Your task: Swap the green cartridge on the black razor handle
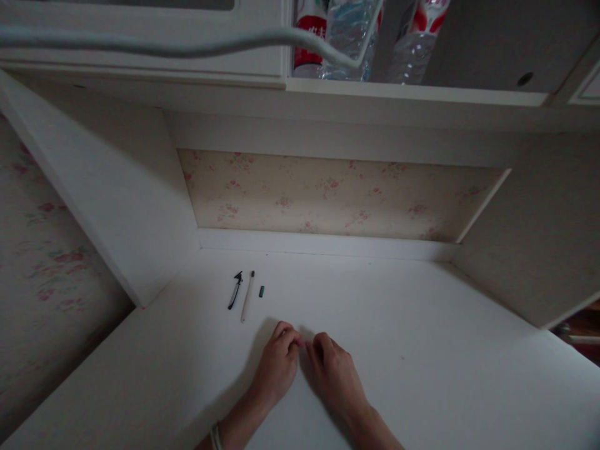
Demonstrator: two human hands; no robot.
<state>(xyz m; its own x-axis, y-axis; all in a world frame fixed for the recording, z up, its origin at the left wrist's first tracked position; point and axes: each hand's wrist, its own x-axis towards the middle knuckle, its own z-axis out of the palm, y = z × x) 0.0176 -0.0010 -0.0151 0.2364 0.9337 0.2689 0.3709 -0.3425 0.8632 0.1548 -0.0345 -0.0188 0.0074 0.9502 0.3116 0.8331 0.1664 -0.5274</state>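
the green piece [261, 291] lies beyond left fingers [283, 329] and right fingers [323, 340], both pinched together.

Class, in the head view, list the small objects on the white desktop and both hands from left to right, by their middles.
Slender dark-edged object, pale dark-tipped stick, small dark-green piece, left hand, right hand.

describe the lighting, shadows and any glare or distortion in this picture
Head view: dim overall, no harsh glare; head view: soft shadows on the white desk, to the picture's left of the left hand and right hand; head view: faint glints on the clear bottles; head view: side panels splay outward, perhaps wide-angle stretch.
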